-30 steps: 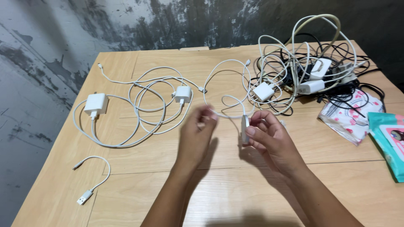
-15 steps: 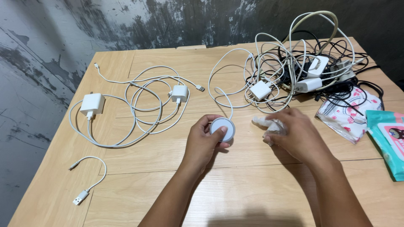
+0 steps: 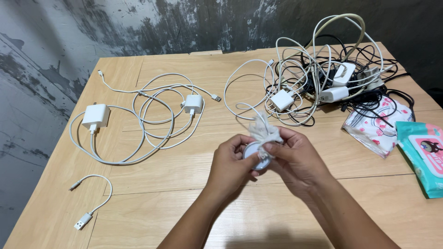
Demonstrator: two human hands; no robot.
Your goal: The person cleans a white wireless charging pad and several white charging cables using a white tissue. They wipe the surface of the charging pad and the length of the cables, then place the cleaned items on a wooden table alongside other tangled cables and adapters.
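White round charger puck (image 3: 255, 157) sits gripped in the curled left hand (image 3: 230, 163) fingers, while the right hand (image 3: 295, 159) pinches a crumpled wipe (image 3: 264, 130) against it.

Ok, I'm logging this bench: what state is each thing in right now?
Left hand: holds the round charger.
Right hand: presses a wipe on it.
Round charger: held off the table, half covered.
Wipe: crumpled.
Cable pile: tangled.
Two plug chargers: laid out, cables attached.
Short cable: loose.
Wipe packs: lying flat.

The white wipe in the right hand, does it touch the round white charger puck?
Touching. The head view shows the crumpled wipe pressed by the right hand onto the puck, which the left hand holds.
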